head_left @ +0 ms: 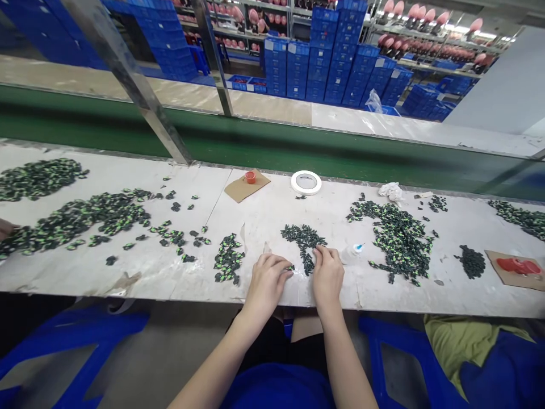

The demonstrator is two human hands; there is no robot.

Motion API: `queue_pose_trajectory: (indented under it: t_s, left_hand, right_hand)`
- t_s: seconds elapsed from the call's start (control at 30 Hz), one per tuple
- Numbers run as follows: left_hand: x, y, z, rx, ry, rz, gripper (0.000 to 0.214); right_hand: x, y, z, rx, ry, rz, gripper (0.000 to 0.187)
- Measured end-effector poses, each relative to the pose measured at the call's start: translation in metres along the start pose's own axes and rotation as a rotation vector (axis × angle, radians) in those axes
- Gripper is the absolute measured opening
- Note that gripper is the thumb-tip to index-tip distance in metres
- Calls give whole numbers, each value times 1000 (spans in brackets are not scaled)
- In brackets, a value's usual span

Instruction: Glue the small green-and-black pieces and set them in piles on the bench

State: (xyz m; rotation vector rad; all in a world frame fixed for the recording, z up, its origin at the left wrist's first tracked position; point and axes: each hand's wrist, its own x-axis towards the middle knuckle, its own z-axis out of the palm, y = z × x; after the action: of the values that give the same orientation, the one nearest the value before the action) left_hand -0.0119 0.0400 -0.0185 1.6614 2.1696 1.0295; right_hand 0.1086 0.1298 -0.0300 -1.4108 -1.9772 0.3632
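My left hand (267, 282) is closed in a pinch on a small black-and-green part (290, 267), its wrist near the table's front edge. My right hand (327, 277) has its fingertips drawn together at the right side of a loose pile of small black pieces (303, 236); whatever they pinch is too small to make out. Left of my left hand lies a small heap of black-and-green parts (229, 258). Just right of my right hand is a small clear bottle with a blue tip (356, 249).
Larger heaps of black-and-green parts lie left (106, 211) and right (402, 238). A tape roll (293, 183), a red cap on cardboard (250, 177) and crumpled tissue (390, 191) sit along the back. Another person's hand (5, 228) shows at far left. A green conveyor belt (255, 145) runs behind.
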Motion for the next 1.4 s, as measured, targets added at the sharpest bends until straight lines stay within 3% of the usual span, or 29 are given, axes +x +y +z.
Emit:
queue_pose_trajectory:
  t_s: [0.2, 0.4, 0.63, 0.73, 0.87, 1.03, 1.13, 1.27, 1.4]
  left_hand:
    - [1, -3, 2, -126, 32, 37, 14]
    - [-2, 9, -6, -277, 52, -10, 15]
    - [-5, 21, -18, -514, 90, -52, 13]
    - [-7, 27, -19, -641, 112, -127, 10]
    - [-10, 35, -17, -769, 135, -234, 10]
    - [-11, 41, -18, -791, 141, -277, 12]
    - [-9, 41, -23, -772, 114, -236, 12]
    - [-6, 38, -30, -733, 29, -174, 17]
    - [-4, 37, -34, -705, -20, -141, 18]
  right_hand:
    - [-4, -4, -12, 218, 5, 28, 33]
    - [-24, -24, -34, 651, -181, 232, 20]
    - [-29, -32, -44, 827, -267, 308, 20]
    - [-31, -33, -43, 895, -227, 275, 17]
    - [-36, -33, -37, 924, -57, 159, 11]
    - [-41, -26, -32, 841, 28, -17, 9]
    - [-38, -22, -39, 753, -23, -71, 4]
    - [-30, -18, -57, 713, -168, -114, 27]
    - [-22, -16, -67, 681, -261, -187, 34]
